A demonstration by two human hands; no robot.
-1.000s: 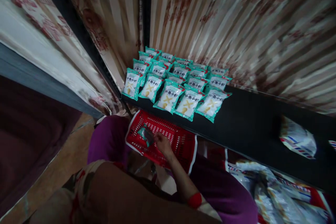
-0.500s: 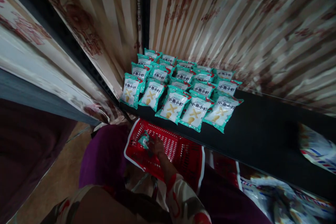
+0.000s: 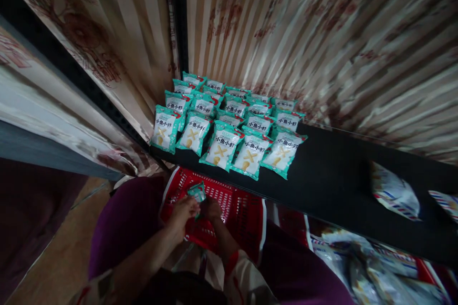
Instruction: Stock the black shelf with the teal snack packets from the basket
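Over the red shopping basket (image 3: pixel 246 221), both of my hands are at one small teal snack bag (image 3: pixel 196 190). My left hand (image 3: pixel 184 210) has its fingers curled at the bag's lower left edge. On the other side, my right hand (image 3: pixel 211 209) is closed at the bag's right edge, its fingertips dark and partly hidden. Above the basket, on the black shelf (image 3: pixel 332 171), several rows of matching teal-and-white snack bags (image 3: pixel 220 147) stand close together, leaning back with their fronts facing me.
A white bag with red and blue stripes (image 3: pixel 395 193) lies on the shelf to the right, with another (image 3: pixel 445 204) at the frame's edge. Below the shelf, more striped bags (image 3: pixel 379 267) fill a red basket. A dark metal post (image 3: pixel 181 19) and striped curtains (image 3: pixel 250 14) stand behind.
My left hand has come in from below to the snack bag beside my right hand. The view has shifted right, showing more of the striped bags.
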